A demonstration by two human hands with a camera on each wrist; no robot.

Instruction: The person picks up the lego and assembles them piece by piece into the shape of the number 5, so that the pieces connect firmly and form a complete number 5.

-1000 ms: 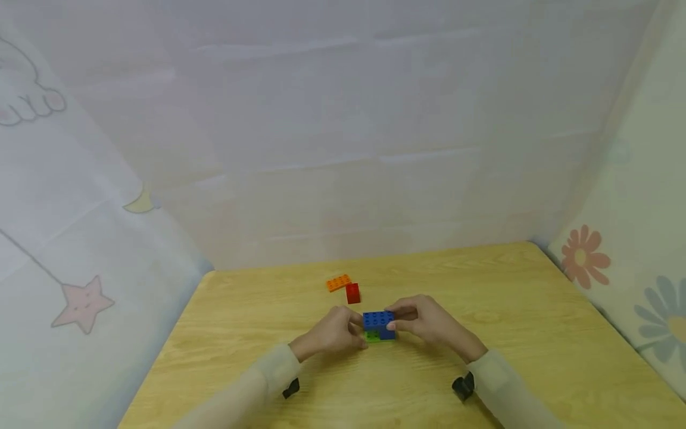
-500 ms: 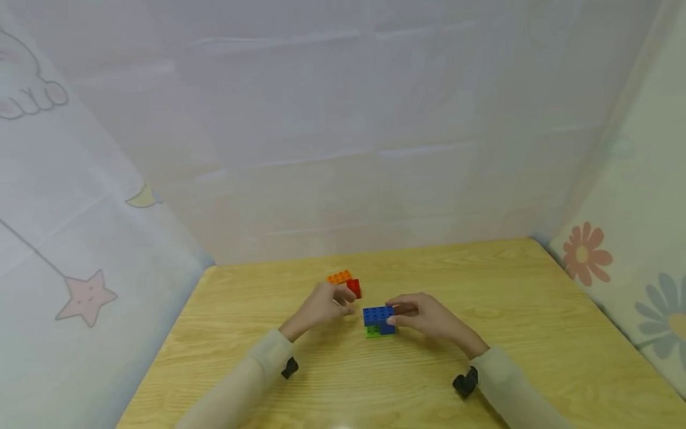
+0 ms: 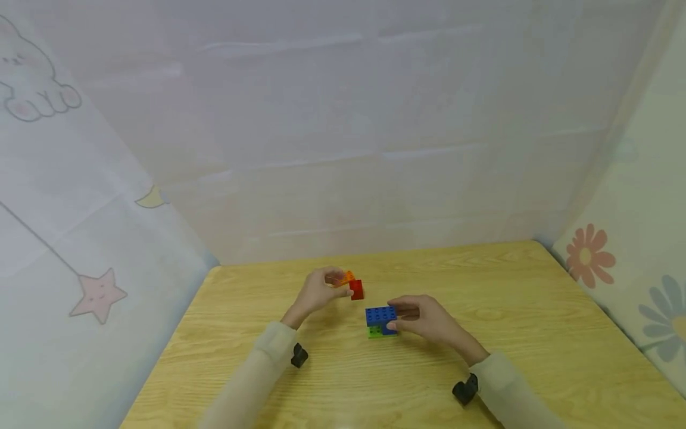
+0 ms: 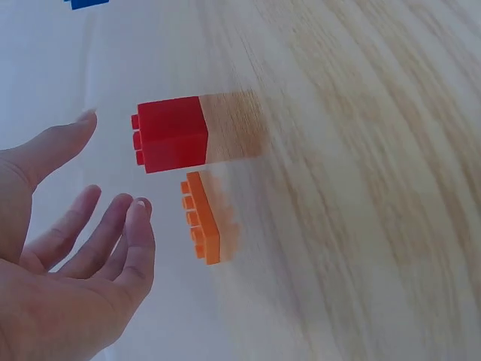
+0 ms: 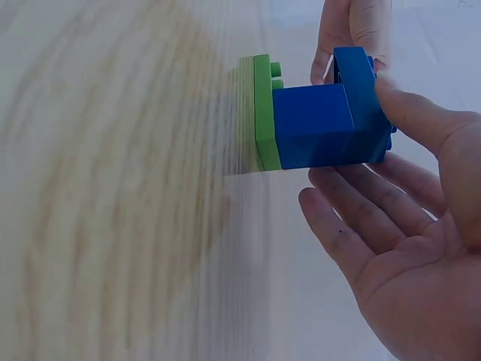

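Note:
In the head view my left hand (image 3: 316, 290) hovers by the red brick (image 3: 356, 289) and the orange plate brick (image 3: 348, 277), with its fingers partly covering the orange one. The left wrist view shows a gap between its relaxed fingers and both pieces. My right hand (image 5: 421, 226) pinches a small stack of toy building bricks by its upper part, thumb on one side and fingers on the other. That stack has a green plate brick (image 5: 264, 113) at the bottom, a blue block (image 5: 312, 124) on it, and a longer blue brick (image 3: 380, 315) on top, overhanging the green.
Everything stands on a wood-grain table (image 3: 343, 381). A pale cloth wall (image 3: 375, 179) rises behind its far edge, with printed cloth on the left and right sides. A dark wrist camera (image 3: 465, 389) sits under the right sleeve.
My left hand has let go of the brick stack's left side and moved away, up and left, to the red and orange pieces. My right hand keeps its hold on the stack.

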